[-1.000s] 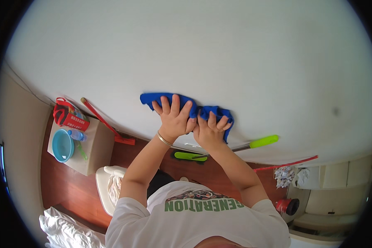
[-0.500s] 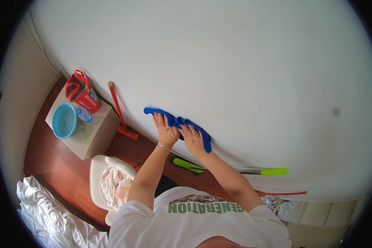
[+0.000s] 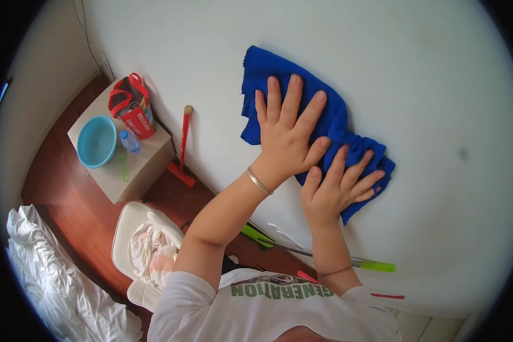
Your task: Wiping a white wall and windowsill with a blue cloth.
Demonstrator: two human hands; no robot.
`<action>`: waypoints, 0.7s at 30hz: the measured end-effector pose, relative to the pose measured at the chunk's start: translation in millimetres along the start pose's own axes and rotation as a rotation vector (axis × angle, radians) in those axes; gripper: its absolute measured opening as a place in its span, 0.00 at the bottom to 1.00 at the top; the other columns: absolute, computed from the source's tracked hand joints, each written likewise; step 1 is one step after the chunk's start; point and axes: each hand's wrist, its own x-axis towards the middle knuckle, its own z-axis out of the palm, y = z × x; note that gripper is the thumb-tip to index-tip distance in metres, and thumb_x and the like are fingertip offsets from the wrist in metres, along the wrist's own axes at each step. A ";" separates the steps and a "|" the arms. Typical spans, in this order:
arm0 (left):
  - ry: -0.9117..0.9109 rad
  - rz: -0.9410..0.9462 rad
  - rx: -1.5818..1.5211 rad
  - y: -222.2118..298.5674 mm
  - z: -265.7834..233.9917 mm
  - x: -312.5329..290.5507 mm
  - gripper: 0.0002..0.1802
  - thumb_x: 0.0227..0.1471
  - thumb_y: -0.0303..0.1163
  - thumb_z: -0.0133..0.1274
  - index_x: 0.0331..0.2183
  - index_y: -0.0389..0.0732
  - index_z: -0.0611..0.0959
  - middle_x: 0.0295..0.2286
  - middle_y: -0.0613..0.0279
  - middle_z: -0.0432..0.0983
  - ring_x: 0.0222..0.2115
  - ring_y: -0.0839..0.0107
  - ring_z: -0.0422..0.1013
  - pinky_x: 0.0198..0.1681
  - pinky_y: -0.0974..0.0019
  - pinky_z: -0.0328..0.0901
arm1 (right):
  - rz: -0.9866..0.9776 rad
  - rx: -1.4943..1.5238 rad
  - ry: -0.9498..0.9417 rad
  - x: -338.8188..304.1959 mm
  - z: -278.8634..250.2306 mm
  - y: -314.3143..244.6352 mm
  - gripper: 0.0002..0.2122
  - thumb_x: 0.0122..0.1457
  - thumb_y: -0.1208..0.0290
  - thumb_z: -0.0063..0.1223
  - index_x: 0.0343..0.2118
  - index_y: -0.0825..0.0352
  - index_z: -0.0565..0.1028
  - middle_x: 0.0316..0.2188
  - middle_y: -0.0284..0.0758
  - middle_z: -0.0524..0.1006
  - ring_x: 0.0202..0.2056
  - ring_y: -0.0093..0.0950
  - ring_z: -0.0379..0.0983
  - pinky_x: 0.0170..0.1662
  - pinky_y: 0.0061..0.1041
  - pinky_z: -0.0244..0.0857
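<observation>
Both hands have climbed higher up the white wall (image 3: 416, 74) with the blue cloth (image 3: 336, 122). Right hand (image 3: 336, 191) and left hand (image 3: 285, 139) lie flat, fingers spread, pressing it mid-wipe. Next probably calls for steady pressure sliding toward unwiped wall beyond the fingertips.

Blue cloth (image 3: 302, 91), white wall (image 3: 382, 45)
</observation>
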 end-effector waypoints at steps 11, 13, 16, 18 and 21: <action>-0.170 -0.407 0.098 -155.0 5.4 -248.0 0.38 0.58 0.51 0.35 0.61 0.40 0.48 0.61 0.40 0.37 0.61 0.38 0.35 0.60 0.39 0.35 | -0.460 0.051 -0.459 -147.4 128.7 -77.9 0.25 0.57 0.53 0.45 0.59 0.49 0.63 0.65 0.23 0.50 0.66 0.32 0.31 0.63 0.42 0.21; -0.263 -0.488 0.069 -153.4 4.9 -263.8 0.40 0.56 0.47 0.38 0.62 0.38 0.43 0.61 0.39 0.34 0.61 0.38 0.32 0.61 0.40 0.34 | -0.445 0.087 -0.547 -167.9 138.8 -73.8 0.25 0.57 0.53 0.46 0.59 0.49 0.63 0.65 0.23 0.50 0.66 0.31 0.30 0.63 0.42 0.21; -0.123 -0.587 -0.066 -133.1 12.7 -225.0 0.43 0.53 0.44 0.41 0.62 0.38 0.43 0.61 0.38 0.32 0.62 0.38 0.28 0.61 0.40 0.31 | -0.432 0.190 -0.620 -155.5 122.7 -70.4 0.27 0.58 0.54 0.45 0.60 0.54 0.61 0.65 0.28 0.48 0.66 0.36 0.29 0.62 0.45 0.21; -0.078 -0.412 -0.062 -120.2 5.2 -166.1 0.47 0.49 0.48 0.45 0.62 0.37 0.45 0.61 0.37 0.32 0.61 0.36 0.28 0.58 0.35 0.25 | -0.312 0.082 -0.283 -114.6 97.7 -66.0 0.28 0.59 0.54 0.41 0.60 0.63 0.59 0.65 0.42 0.46 0.65 0.47 0.25 0.60 0.52 0.16; 0.002 -0.156 -0.057 -105.5 -4.8 -84.3 0.39 0.50 0.55 0.43 0.58 0.45 0.62 0.61 0.45 0.42 0.61 0.37 0.33 0.58 0.33 0.25 | -0.105 0.208 -0.137 -62.2 69.0 -67.6 0.29 0.61 0.53 0.37 0.59 0.72 0.57 0.62 0.57 0.44 0.63 0.57 0.18 0.57 0.57 0.11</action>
